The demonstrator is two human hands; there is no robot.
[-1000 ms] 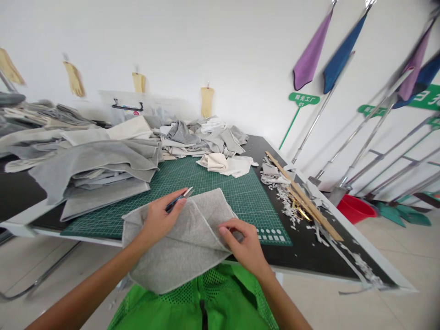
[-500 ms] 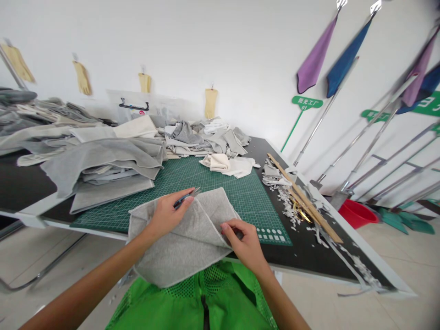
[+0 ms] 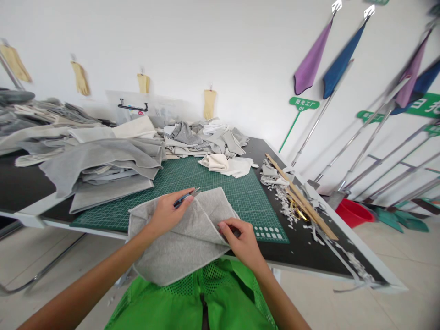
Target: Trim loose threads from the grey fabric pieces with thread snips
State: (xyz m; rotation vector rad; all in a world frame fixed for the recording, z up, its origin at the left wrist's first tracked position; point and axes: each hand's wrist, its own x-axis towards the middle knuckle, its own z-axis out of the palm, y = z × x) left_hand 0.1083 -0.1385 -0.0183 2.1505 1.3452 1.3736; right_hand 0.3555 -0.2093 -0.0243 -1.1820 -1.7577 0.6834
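Observation:
A grey cloth with stitched edges hangs over the table's front edge toward my lap, partly lying on the green cutting mat. My left hand is closed around small thread snips with a dark blue handle, blades pointing up and right, and rests over the cloth's upper part. Between the thumb and fingers of my right hand the cloth's right edge is pinched. A folded cream cloth lies on the mat beyond the hands.
Stacked grey cloths stand at the left, with a heap of scraps behind the mat. On the right, a wooden strip lies among shredded offcuts and gold-handled scissors. A red bucket and mops stand by the wall.
The camera view has turned slightly to the right. Both hands keep their hold, with my right hand shifted barely to the left along the cloth's edge.

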